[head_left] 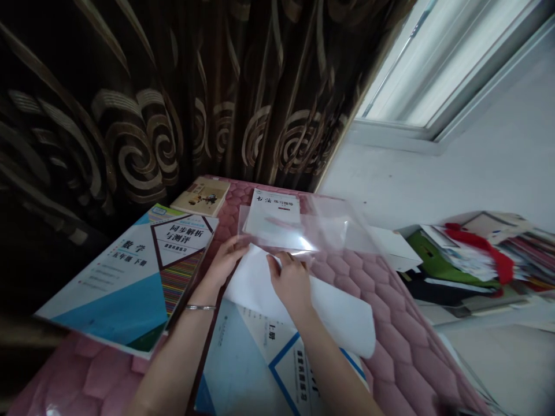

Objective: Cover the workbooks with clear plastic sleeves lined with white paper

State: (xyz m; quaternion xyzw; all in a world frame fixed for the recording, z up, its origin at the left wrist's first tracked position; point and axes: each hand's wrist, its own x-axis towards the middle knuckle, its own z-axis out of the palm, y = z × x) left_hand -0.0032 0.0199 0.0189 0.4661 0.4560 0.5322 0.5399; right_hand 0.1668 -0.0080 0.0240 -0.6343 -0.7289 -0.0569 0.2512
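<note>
A white sheet [342, 309], curled back at its edges, lies across a blue-and-white book [243, 346] in front of me. Clear plastic film [338, 231] stretches out beyond the sheet and catches the light. My left hand [226, 261], with a bracelet at the wrist, is closed at the film's near left corner, beside the sheet's tip. My right hand [292, 283] has its thumb and fingers pinched on the sheet's upper edge. The fingertips are partly hidden, and the right forearm covers some of the book.
To the left lies a mathematics workbook [125, 277], with a tan booklet [202, 196] behind it. A white calligraphy book [274, 214] is partly under the film. Pink quilted cloth [390, 323] covers the surface. A dark curtain [173, 86] hangs behind; a cluttered shelf [477, 306] stands right.
</note>
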